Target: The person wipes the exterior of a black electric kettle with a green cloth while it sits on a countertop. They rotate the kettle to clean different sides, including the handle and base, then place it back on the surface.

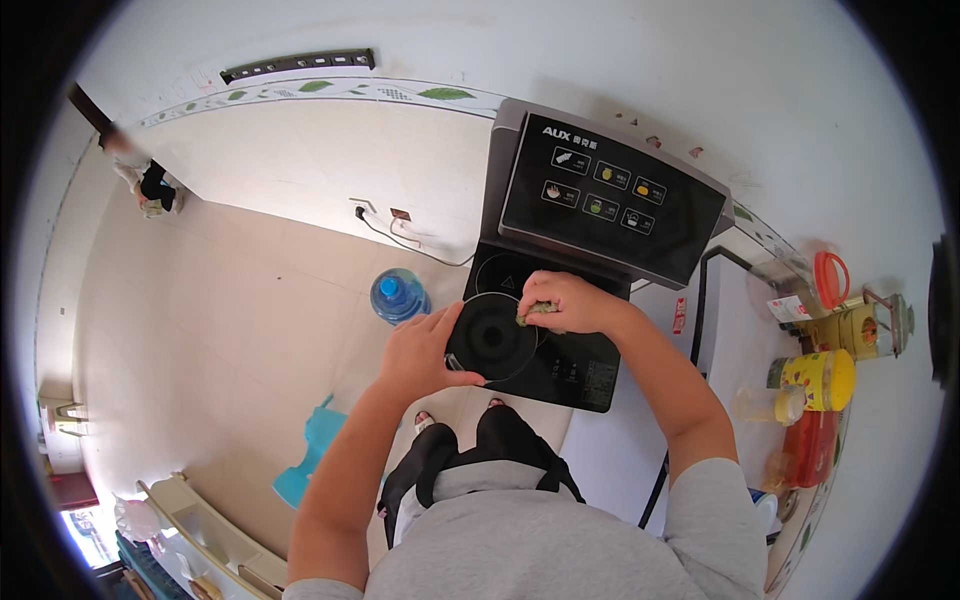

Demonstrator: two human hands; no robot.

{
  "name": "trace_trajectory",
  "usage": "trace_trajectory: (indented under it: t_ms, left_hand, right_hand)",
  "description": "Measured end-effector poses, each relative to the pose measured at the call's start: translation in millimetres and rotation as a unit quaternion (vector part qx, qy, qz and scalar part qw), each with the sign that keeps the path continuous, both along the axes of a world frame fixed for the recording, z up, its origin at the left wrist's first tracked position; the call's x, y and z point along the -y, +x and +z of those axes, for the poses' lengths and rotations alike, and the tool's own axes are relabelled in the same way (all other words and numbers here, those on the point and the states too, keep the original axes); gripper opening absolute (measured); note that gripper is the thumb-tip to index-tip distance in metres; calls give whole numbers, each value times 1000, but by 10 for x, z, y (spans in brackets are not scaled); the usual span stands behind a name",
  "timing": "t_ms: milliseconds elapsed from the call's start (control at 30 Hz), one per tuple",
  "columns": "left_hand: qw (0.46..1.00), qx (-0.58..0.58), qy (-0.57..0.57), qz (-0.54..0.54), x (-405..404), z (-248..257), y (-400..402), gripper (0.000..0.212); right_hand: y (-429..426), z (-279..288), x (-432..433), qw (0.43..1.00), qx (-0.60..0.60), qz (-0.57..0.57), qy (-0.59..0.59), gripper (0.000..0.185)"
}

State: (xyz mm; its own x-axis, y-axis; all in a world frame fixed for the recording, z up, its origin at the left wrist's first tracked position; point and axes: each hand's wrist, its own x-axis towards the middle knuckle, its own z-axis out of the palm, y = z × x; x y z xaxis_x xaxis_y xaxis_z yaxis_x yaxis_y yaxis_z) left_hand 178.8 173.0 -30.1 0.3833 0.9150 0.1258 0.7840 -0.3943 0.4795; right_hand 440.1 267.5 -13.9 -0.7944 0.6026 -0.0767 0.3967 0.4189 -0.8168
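A round glass lid or shallow glass vessel [493, 337] lies on the black top of an AUX water dispenser [592, 367]; which of the two it is, I cannot tell. My left hand [426, 352] spans its left rim, thumb at the lower edge and fingers at the upper left. At the upper right rim, my right hand [566, 301] is closed on a crumpled greenish cloth or scouring pad [541, 309]. The dispenser's upright panel [615, 195] with printed icons rises behind my hands. A second round plate mark [504, 274] shows behind the glass piece.
A blue water bottle [400, 295] stands on the floor left of the dispenser. A black cord [405, 244] runs to the wall socket. A turquoise plastic stool [313, 454] is at lower left. Jars [817, 379] and a red container [811, 450] stand at right. Another person [150, 180] sits far left.
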Motion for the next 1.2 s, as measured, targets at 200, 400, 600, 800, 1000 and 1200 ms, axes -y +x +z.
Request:
trace_trajectory:
  t_ms: [200,400,600,800,1000,1200]
  left_hand:
    - [1000,15,17,-17,-25,0,2,101]
    - [1000,6,-10,1,-14,14,5,101]
    - [1000,10,-4,-7,-5,75,11,100]
    - [1000,-6,-15,-10,-23,57,10,101]
    - [1000,1,-19,3,-6,41,7,100]
    - [1000,4,-27,1,-9,41,10,99]
  right_hand:
    - [-210,-89,-238,997,-18,41,62,9]
    - [-249,-106,-242,997,-13,27,68,13]
    - [16,41,-39,999,25,21,13,12]
    - [-351,-93,-282,994,-14,36,104,14]
    - [-164,-79,-203,993,-1,53,107,13]
    - [66,-4,-51,998,23,41,47,11]
